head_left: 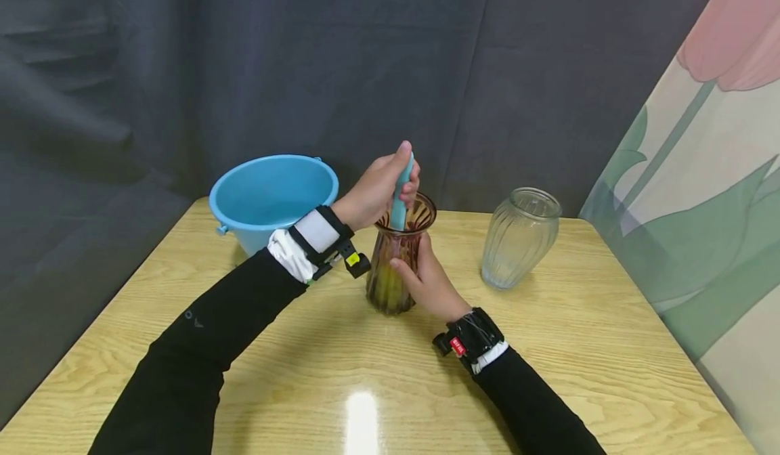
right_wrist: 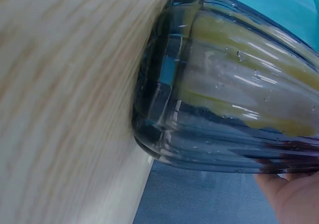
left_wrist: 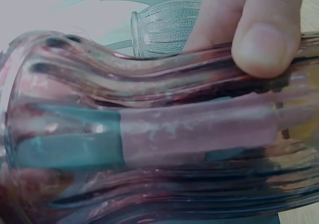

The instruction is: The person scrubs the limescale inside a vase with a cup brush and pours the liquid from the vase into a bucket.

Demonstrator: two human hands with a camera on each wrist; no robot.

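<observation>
An amber ribbed glass vase (head_left: 393, 272) stands on the wooden table (head_left: 365, 387) in the middle. My left hand (head_left: 378, 191) grips a teal handle (head_left: 400, 194) that goes down into the vase's mouth. My right hand (head_left: 426, 282) wraps round the vase's body from the near side. In the left wrist view the teal handle (left_wrist: 65, 152) shows through the vase's ribbed neck (left_wrist: 149, 84), with a thumb (left_wrist: 261, 40) against the glass. The right wrist view shows the vase's base (right_wrist: 234, 84) on the table (right_wrist: 60, 109) and a bit of my palm (right_wrist: 294, 199).
A blue plastic bucket (head_left: 268, 194) stands at the table's back left, just behind my left wrist. A clear ribbed glass vase (head_left: 519, 238) stands to the right of the amber one. A dark curtain hangs behind, and a flower-printed panel borders the right side.
</observation>
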